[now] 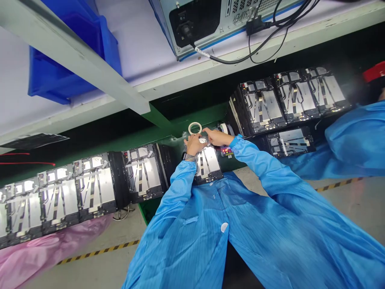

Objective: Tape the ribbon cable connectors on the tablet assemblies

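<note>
An opened tablet-like device (208, 162), with a silver metal plate and black strips, lies in front of me at the bench edge, against my blue smock. My left hand (193, 145) rests over its far left part, fingers spread and slightly bent. At the far right corner is my right hand (219, 137), its thumb and index finger drawn together at the device's edge; whatever sits between them is too small to make out. Just beyond both hands lies a roll of pale tape (195, 123). A small box with a red lit display (226, 151) stands beside my right wrist.
Stacked similar devices (94, 186) line the left, with another stack (141, 172) nearer me. More stacks (264, 106) stand at right, beside a co-worker's blue sleeve (357, 136). Overhead, a shelf (228, 72) carries a blue bin (72, 60) and a computer case (195, 24) with cables.
</note>
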{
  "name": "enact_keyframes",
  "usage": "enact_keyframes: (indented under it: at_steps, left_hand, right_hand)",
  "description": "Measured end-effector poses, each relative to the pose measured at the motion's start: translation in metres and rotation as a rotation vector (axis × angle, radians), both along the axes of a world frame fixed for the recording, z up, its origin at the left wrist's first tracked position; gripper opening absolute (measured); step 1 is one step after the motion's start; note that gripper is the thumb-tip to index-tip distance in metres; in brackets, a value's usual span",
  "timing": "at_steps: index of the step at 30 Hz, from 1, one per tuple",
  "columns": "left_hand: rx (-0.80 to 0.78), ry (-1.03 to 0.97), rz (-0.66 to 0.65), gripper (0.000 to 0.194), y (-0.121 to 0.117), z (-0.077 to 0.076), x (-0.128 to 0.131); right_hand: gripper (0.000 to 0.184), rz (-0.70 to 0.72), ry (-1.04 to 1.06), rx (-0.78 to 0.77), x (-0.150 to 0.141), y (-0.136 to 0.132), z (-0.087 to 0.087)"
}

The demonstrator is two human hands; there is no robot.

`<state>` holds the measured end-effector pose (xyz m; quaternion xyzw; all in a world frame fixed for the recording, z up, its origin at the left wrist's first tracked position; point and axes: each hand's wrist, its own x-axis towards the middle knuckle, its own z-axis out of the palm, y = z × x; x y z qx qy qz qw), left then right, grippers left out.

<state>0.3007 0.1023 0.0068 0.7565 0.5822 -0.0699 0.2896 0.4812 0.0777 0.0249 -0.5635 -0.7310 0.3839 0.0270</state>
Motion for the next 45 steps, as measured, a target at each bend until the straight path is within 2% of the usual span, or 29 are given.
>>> enact_keyframes:
  at_steps: [4, 8, 14, 22, 24, 26, 29, 31, 33, 36, 41, 43, 45]
  left_hand:
    - [0.003, -0.011, 0.002, 0.047, 0.0, -0.002, -0.001]
    - [0.008, -0.024, 0.001, 0.047, 0.0, -0.003, -0.001]
    - [0.014, -0.028, 0.002, 0.048, 0.0, -0.005, -0.002]
    - [0.022, -0.032, 0.001, 0.047, -0.001, -0.008, -0.002]
    - [0.022, -0.026, 0.002, 0.048, 0.0, -0.009, -0.002]
    - [0.03, -0.024, 0.004, 0.048, 0.0, -0.009, -0.002]
    - [0.03, -0.028, -0.009, 0.046, 0.001, -0.007, -0.004]
    - [0.011, -0.034, -0.029, 0.046, 0.001, -0.005, -0.005]
    - [0.003, -0.031, -0.04, 0.049, 0.0, -0.002, -0.006]
    - [0.052, -0.003, -0.039, 0.054, -0.005, 0.0, -0.002]
    - [0.139, -0.004, -0.074, 0.053, -0.011, 0.009, 0.002]
    - [0.21, -0.101, -0.09, 0.051, -0.012, 0.018, -0.007]
    - [0.314, -0.251, -0.069, 0.047, -0.014, 0.028, -0.024]
  right_hand:
    - [0.069, 0.081, -0.15, 0.034, -0.008, 0.006, 0.018]
    - [0.077, 0.083, -0.189, 0.009, -0.013, 0.007, 0.021]
    - [0.101, -0.009, -0.192, -0.015, -0.018, 0.005, 0.008]
    - [0.106, -0.036, -0.186, 0.028, -0.023, 0.006, -0.006]
    - [0.112, -0.085, -0.201, 0.058, -0.019, 0.009, -0.009]
    - [0.126, -0.159, -0.198, 0.074, -0.009, 0.013, -0.014]
    - [0.138, -0.245, -0.1, 0.044, 0.011, 0.016, -0.022]
    - [0.129, -0.322, -0.005, 0.043, 0.023, 0.013, -0.029]
    - [0.111, -0.434, 0.079, 0.077, 0.029, 0.004, -0.034]
    - [0.093, -0.567, 0.176, 0.137, 0.028, -0.013, -0.041]
    - [0.099, -0.609, 0.259, 0.1, 0.013, -0.034, -0.056]
    - [0.095, -0.67, 0.253, 0.094, 0.008, -0.039, -0.06]
    - [0.087, -0.749, 0.233, 0.183, 0.001, -0.046, -0.059]
